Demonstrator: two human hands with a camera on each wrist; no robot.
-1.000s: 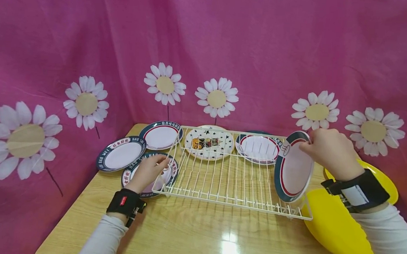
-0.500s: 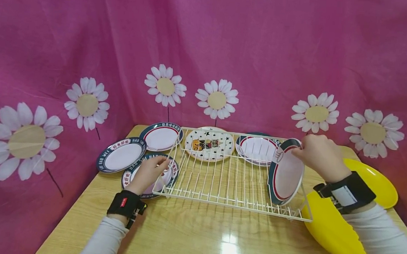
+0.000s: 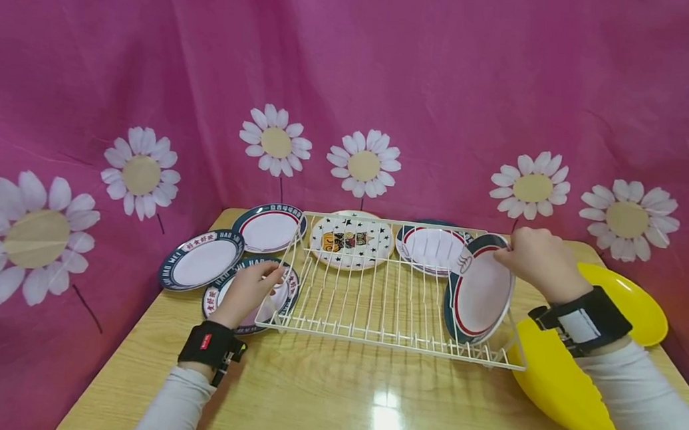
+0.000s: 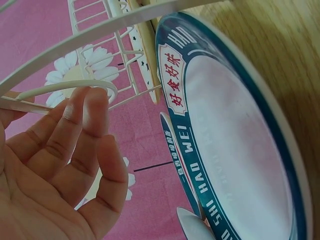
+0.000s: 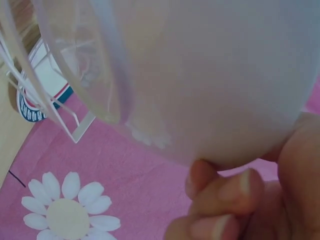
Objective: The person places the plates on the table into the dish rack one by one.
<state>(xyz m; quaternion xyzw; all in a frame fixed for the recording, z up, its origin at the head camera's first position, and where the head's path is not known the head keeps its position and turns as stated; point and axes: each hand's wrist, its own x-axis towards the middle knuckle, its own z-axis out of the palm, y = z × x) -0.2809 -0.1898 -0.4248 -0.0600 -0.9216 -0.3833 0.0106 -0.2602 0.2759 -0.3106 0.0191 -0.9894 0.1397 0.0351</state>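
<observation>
Dish rack (image 3: 371, 341) is the widest thing in use, and the step in hand looks like standing a plate up in it. Two yellow plates, a big near one (image 3: 563, 383) and another behind (image 3: 623, 296), lie to the rack's right. The held plate (image 3: 481, 294), blue-rimmed with a red ring, tilts at the rack's right end, lower edge down by the wires; whether it is seated I cannot tell. Next, I judge, that edge needs squaring between two wires before release. The right hand (image 3: 542, 259) pinches its upper rim between thumb and curled fingers; the left hand (image 3: 249, 291) grips the wire at the rack's left end, apparently steadying it. On the lettered plate (image 4: 240, 125) by the rack's left end, "HAO SHI HAO WEI" and red 好食好味 read clearly; the red tag (image 3: 206, 341) left of the rack is too small to read.
</observation>
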